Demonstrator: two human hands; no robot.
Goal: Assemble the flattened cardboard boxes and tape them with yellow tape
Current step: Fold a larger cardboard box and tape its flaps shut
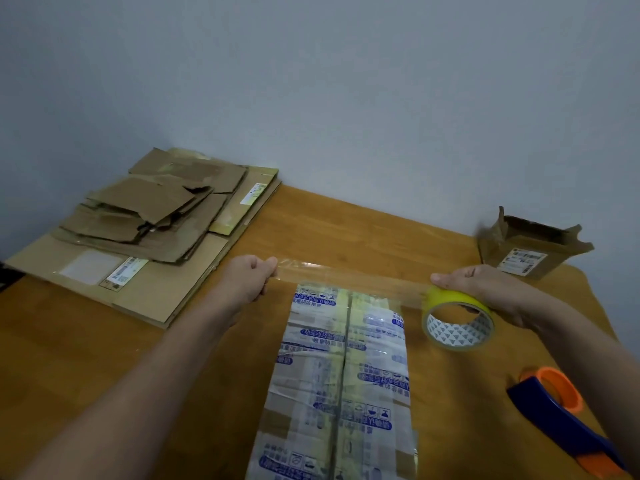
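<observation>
Forearms (156, 368) are bare (so are left hand (247, 277) and right hand (485, 285)).

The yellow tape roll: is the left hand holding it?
No, the right hand grips the yellow tape roll, while the left hand pinches the end of the pulled-out strip.

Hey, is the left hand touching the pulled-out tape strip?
Touching. The head view shows the left hand pinching the free end of the strip, stretched from the roll held by the right hand.
</observation>
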